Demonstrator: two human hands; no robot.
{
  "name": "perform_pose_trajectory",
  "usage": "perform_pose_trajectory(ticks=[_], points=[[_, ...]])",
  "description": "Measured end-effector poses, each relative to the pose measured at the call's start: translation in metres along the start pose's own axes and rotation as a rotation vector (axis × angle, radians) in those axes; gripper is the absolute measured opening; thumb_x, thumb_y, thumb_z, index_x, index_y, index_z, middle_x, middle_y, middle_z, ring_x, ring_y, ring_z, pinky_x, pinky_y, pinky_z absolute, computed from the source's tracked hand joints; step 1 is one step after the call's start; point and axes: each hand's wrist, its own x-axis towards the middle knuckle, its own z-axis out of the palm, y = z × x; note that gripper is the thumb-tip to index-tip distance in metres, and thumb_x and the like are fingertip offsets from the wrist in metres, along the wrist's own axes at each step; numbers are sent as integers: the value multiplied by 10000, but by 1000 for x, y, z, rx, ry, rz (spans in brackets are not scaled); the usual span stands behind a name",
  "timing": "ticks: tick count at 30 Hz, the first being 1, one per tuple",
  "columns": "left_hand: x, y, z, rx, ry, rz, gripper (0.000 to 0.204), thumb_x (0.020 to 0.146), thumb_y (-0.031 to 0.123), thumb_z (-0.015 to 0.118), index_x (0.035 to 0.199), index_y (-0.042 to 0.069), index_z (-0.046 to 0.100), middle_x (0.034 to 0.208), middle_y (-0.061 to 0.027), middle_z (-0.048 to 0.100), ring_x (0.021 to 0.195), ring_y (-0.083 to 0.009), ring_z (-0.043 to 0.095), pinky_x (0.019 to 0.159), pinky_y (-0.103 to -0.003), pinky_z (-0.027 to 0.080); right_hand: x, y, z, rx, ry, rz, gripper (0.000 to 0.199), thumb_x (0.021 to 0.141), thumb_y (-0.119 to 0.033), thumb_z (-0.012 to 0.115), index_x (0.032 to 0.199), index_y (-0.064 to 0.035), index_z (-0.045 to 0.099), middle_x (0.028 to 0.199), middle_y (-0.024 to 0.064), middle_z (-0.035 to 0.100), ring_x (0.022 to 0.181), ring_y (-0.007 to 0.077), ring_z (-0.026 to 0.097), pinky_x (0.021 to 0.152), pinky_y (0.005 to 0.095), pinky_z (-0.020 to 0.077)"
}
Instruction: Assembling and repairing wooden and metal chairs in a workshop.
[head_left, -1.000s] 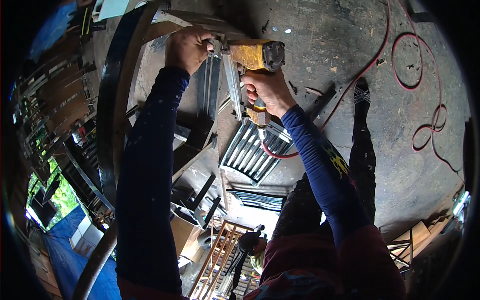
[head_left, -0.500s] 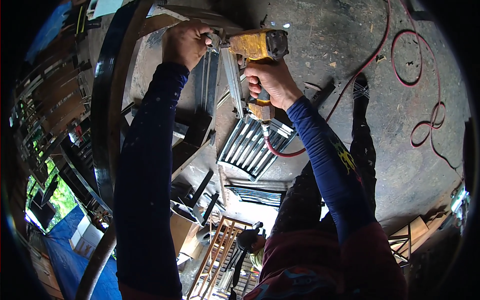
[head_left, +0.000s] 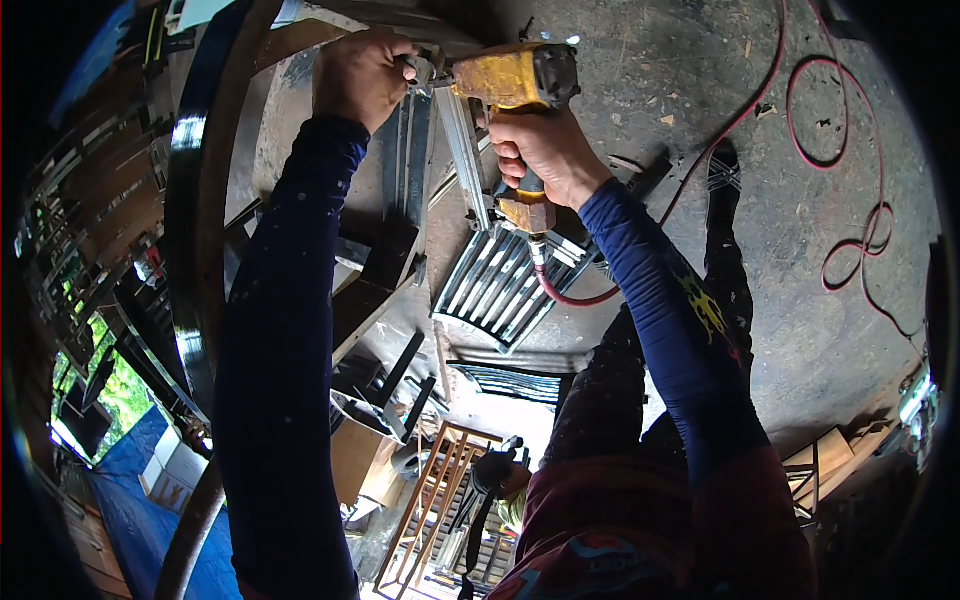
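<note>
My right hand [head_left: 548, 150] grips the handle of a yellow pneumatic nail gun [head_left: 518, 82], whose nose points left at a grey wooden workpiece [head_left: 300, 110]. A red air hose [head_left: 572, 296] hangs from the bottom of the gun's handle. My left hand [head_left: 360, 75] is closed on the edge of the workpiece, right beside the gun's nose. A long metal nail magazine [head_left: 468, 160] slants down from the gun. Both arms wear dark blue sleeves.
A slatted grey panel [head_left: 500, 285] lies on the concrete floor below the gun. The red hose loops [head_left: 850, 200] across the floor at the right. A curved dark frame [head_left: 195, 250] runs down the left. Wooden frames [head_left: 430, 500] and scrap pieces lie near my legs.
Both hands and the nail gun have shifted slightly up and right in view; the grip on gun and workpiece is unchanged.
</note>
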Motion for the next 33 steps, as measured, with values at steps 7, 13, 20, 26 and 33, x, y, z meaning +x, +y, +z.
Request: perform_pose_trajectory(ticks=[7, 13, 20, 26, 33], points=[[1, -2, 4, -144, 28, -28, 183, 731, -64, 705, 881, 40, 704, 901, -88, 710, 809, -211, 683, 753, -306, 549, -30, -17, 7, 69, 97, -35, 99, 835, -22, 620, 865, -62, 534, 628, -15, 465, 490, 97, 435, 463, 278, 394], [-1, 2, 11, -780, -118, -520, 190, 774, -68, 620, 924, 39, 668, 819, -70, 663, 673, -205, 610, 624, -334, 508, -151, -52, -49, 139, 303, -7, 121, 888, -78, 654, 827, -66, 550, 660, -7, 451, 520, 111, 453, 530, 304, 428], [13, 32, -14, 138, -170, -176, 284, 748, -45, 572, 992, 58, 675, 1006, -130, 653, 948, -317, 618, 792, -408, 512, -213, -102, -115, -295, 322, -31, 97, 874, -72, 672, 877, -16, 592, 796, 35, 583, 697, 140, 577, 654, 319, 489], [-35, 207, 29, 110, 171, -699, 505, 734, -23, 610, 1228, 79, 629, 1292, -162, 595, 1224, -373, 548, 1015, -469, 468, -183, -186, -194, -501, 214, 294, 161, 872, -49, 670, 1019, -1, 625, 930, 2, 620, 823, 87, 584, 748, 266, 470], [-101, 432, 105, -689, -247, -1575, 553, 743, 195, 778, 1262, 83, 626, 1162, -187, 677, 1064, -353, 653, 940, -425, 511, -160, -255, -255, -900, 5, 365, 195, 877, -50, 639, 1059, -25, 574, 954, 39, 609, 866, 131, 580, 777, 301, 476]])
